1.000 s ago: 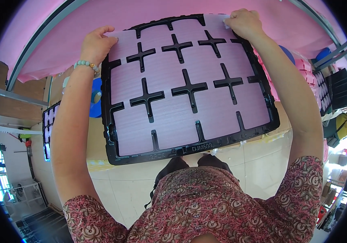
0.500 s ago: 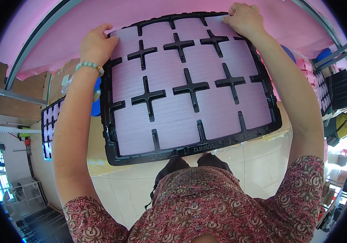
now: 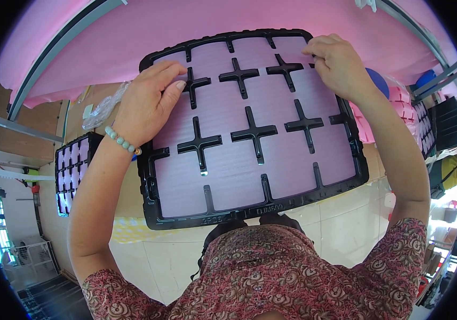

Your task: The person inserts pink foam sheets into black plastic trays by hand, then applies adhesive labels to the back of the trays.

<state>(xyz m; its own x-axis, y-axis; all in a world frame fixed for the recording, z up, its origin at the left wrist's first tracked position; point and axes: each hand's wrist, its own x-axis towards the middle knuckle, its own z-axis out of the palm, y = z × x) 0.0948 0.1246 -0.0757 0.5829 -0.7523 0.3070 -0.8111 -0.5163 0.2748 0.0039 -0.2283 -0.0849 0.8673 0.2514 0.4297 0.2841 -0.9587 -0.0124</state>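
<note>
The shallow black moulded plastic tray (image 3: 292, 202) sat at the centre of the frame, slightly tilted, with its near rim overhanging the edge of the tan tabletop (image 3: 124, 186). Pale lavender foam sheeting (image 3: 228, 166) lined it, and black cross-shaped ribs (image 3: 253, 130) stood out between the lavender areas; whether the foam was one cut sheet or several pieces could not be told. The bare left hand (image 3: 145, 101), with a pale green bead bracelet (image 3: 122, 141) at its wrist, lay over the upper left part of the tray, palm down, the thumb a little apart from the fingers and nothing visible between them. The bare right hand (image 3: 340, 61) was at the upper right corner, its fingers bent and drawn narrow near the foam; whether they pinched its edge could not be seen. The lining looked nearly complete: foam reached the lower rim and lay around every rib in view, fairly flat. What remained, if anything, seemed confined to the upper corners, and the left side there was partly hidden by the hand. At the left of the frame, a smaller-looking black tray (image 3: 97, 140) showed lavender areas among its dark ribs. Crumpled clear plastic (image 3: 108, 106) lay near the left hand, and a broad pink sheet (image 3: 212, 16) spread across the top.
</note>
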